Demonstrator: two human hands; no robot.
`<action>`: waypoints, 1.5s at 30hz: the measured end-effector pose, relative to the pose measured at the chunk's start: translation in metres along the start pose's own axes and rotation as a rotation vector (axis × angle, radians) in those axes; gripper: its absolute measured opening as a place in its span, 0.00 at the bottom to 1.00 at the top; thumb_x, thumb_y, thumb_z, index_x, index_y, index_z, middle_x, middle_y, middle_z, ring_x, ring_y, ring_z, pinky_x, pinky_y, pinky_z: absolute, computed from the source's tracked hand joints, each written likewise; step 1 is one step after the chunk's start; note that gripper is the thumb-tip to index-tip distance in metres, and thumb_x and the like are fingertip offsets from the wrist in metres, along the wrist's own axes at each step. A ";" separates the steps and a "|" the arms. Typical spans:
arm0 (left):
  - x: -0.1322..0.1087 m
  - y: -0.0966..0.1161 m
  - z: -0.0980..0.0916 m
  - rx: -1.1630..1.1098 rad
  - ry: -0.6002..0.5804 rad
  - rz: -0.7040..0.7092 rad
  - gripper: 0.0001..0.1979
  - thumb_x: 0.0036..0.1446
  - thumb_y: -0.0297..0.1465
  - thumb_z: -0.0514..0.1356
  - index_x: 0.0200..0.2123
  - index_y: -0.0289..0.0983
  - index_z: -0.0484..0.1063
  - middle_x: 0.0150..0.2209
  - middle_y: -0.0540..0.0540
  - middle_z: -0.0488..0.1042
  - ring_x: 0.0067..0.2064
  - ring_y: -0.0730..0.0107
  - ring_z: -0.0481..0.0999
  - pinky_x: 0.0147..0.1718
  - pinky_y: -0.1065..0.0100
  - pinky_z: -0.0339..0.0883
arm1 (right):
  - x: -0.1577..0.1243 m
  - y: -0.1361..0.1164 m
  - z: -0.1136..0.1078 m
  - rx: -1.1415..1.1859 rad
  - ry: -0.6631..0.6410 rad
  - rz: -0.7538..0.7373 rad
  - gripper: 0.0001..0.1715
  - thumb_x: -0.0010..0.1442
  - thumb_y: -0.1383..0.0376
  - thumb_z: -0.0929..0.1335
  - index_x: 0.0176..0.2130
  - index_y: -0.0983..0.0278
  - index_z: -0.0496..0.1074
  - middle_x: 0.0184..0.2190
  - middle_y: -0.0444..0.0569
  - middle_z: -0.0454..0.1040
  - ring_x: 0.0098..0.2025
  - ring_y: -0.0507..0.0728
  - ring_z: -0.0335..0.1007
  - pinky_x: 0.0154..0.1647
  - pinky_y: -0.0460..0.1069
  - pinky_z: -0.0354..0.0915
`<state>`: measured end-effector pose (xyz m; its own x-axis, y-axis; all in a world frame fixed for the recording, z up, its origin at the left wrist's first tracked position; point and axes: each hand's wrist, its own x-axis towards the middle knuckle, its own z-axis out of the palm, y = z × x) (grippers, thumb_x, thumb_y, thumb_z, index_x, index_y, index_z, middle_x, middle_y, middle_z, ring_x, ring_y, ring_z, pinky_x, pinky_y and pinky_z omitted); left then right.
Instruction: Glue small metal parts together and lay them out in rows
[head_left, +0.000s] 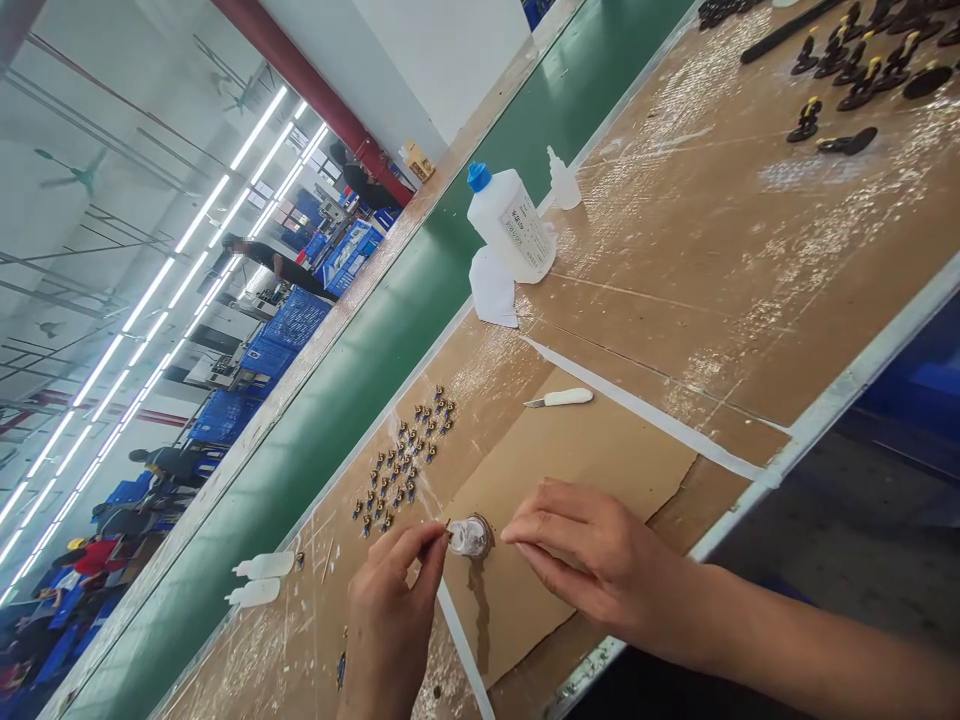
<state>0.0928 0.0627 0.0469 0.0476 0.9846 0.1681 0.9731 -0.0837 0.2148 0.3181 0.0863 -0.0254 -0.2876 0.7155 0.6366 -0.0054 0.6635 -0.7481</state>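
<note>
Okay, left end of the worktop (675,270), by its far edge: two white squeeze bottles (262,567) lying side by side, thin stick (328,560) just beside. Next, a cluster of small blue-and-gold pieces (411,491), also toward the far edge. Left hand (394,605): thumb and forefinger pinching a small piece (448,530), mostly hidden, right by the jar's rim. Jar (471,538), clear, pale contents, stands on the left part of the cardboard sheet (600,450), between the hands. Big blue-capped bottle (521,225) near the far edge; white-handled knife (568,397) on the sheet's far part, apart from both hands. Right hand (592,550), nearer the near edge: fingertips drawn together just right of the jar; can't tell if anything's between them. Toward the right end, dark pieces with yellow tops (859,85).

Step in hand, my read: fine fingertip work on the pinched piece at the jar. Next move likely calls for a steady left pinch, precise right fingertips, and no bump to the jar.
</note>
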 end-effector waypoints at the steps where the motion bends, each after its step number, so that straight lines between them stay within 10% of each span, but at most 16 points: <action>1: 0.000 0.000 0.000 0.001 -0.005 0.004 0.09 0.54 0.41 0.59 0.32 0.46 0.78 0.33 0.50 0.79 0.35 0.66 0.78 0.36 0.69 0.70 | 0.000 0.000 0.000 0.001 0.002 -0.003 0.10 0.64 0.71 0.61 0.40 0.66 0.71 0.31 0.50 0.72 0.35 0.53 0.66 0.37 0.48 0.64; 13: -0.005 0.009 -0.011 -0.036 0.052 -0.031 0.08 0.52 0.41 0.61 0.31 0.46 0.78 0.33 0.51 0.79 0.35 0.67 0.78 0.36 0.70 0.70 | 0.000 -0.001 -0.002 0.027 0.053 -0.018 0.09 0.63 0.72 0.61 0.40 0.66 0.70 0.31 0.49 0.72 0.35 0.52 0.67 0.37 0.47 0.65; 18: -0.055 0.011 -0.018 -0.146 0.329 -0.421 0.16 0.45 0.48 0.64 0.29 0.43 0.78 0.30 0.50 0.79 0.34 0.65 0.78 0.36 0.71 0.70 | 0.001 -0.002 -0.005 0.063 0.063 -0.009 0.09 0.63 0.73 0.62 0.41 0.65 0.71 0.31 0.48 0.72 0.35 0.51 0.69 0.38 0.46 0.66; 25: -0.135 -0.012 0.025 -0.468 0.577 -0.839 0.23 0.30 0.50 0.70 0.25 0.38 0.78 0.27 0.48 0.79 0.31 0.66 0.78 0.33 0.72 0.73 | -0.005 0.000 0.000 0.075 0.038 -0.045 0.12 0.60 0.75 0.64 0.43 0.64 0.69 0.35 0.47 0.74 0.38 0.50 0.70 0.43 0.45 0.67; 45: -0.141 -0.009 0.025 -0.432 0.380 -0.981 0.19 0.38 0.47 0.68 0.27 0.39 0.79 0.31 0.47 0.79 0.39 0.61 0.75 0.46 0.65 0.63 | -0.003 0.000 0.001 -0.089 -0.004 -0.067 0.11 0.60 0.74 0.65 0.43 0.63 0.69 0.36 0.45 0.74 0.39 0.49 0.71 0.43 0.42 0.66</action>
<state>0.0831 -0.0712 -0.0028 -0.8352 0.5499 0.0095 0.3895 0.5792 0.7161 0.3181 0.0834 -0.0275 -0.2932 0.6681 0.6838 0.0599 0.7267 -0.6843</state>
